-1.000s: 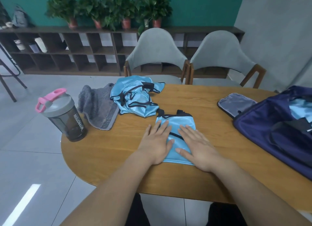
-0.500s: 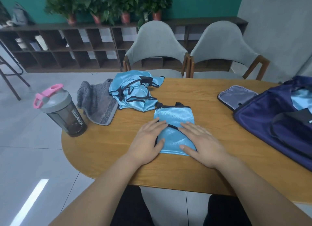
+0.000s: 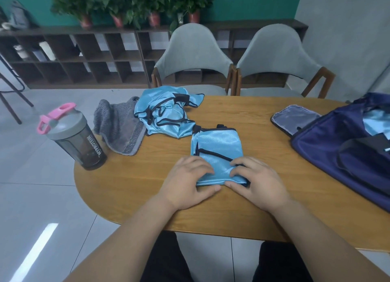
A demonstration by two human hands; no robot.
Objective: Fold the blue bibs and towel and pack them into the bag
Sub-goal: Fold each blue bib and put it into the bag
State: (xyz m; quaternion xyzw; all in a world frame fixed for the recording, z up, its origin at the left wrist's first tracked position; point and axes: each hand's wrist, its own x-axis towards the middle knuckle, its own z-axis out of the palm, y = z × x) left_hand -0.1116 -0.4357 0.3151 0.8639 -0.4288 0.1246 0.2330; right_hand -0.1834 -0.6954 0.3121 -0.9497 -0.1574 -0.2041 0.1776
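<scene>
Head view: I count one folded blue bib (image 3: 217, 146) under two hands, the left hand (image 3: 187, 182) pinching its near-left corner and the right hand (image 3: 258, 181) gripping its near-right. Beyond the left hand I see one crumpled bib heap (image 3: 166, 115) and one grey towel (image 3: 120, 127); right of the right hand lies one open navy bag (image 3: 329, 146)

Left hand (image 3: 190, 182): palm down, knuckles up, fingers curled onto the near left edge of the folded bib (image 3: 217, 149), thumb set against that edge from the front; pinching the cloth.
Right hand (image 3: 260, 181): palm down, fingers bent over the near right corner, thumb pointing inward along the near edge; pinching likewise.
Thumbs: close together, not touching.
Left forearm (image 3: 130, 239), right forearm (image 3: 316, 239): bare, entering from below, converging toward the hands; wrists roughly straight.
</scene>
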